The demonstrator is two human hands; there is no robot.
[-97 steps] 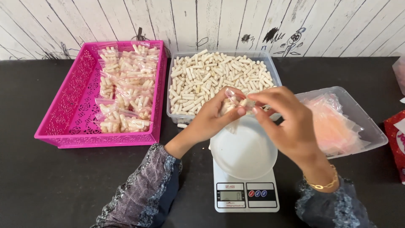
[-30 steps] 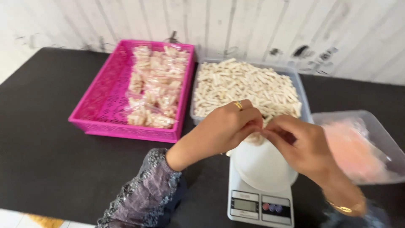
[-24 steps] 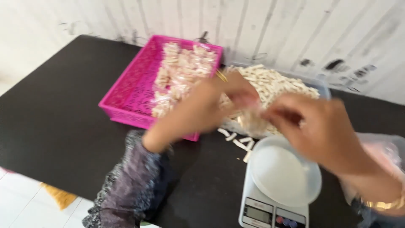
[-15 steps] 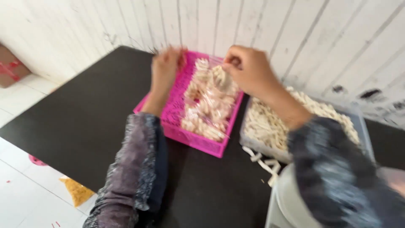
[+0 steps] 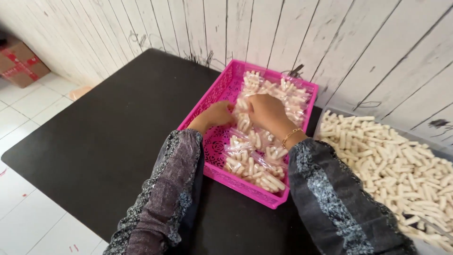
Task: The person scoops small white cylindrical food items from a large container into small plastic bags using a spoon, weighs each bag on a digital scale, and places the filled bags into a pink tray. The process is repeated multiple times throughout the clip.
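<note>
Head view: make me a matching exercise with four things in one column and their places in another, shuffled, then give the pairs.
Things:
1. pink basket
2. loose pale sticks
3. cardboard box
4. left hand

Places:
A. on the tiled floor by the wall, far left
B. heaped at the right edge of the picture
C. on the black table, near the wall
D. inside the basket, at a clear bag of sticks

Pairs: 1-C, 2-B, 3-A, 4-D

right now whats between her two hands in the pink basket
In the head view, a clear packet of pale sticks lies between the left hand and right hand, inside the pink basket; both hands touch it.
</note>
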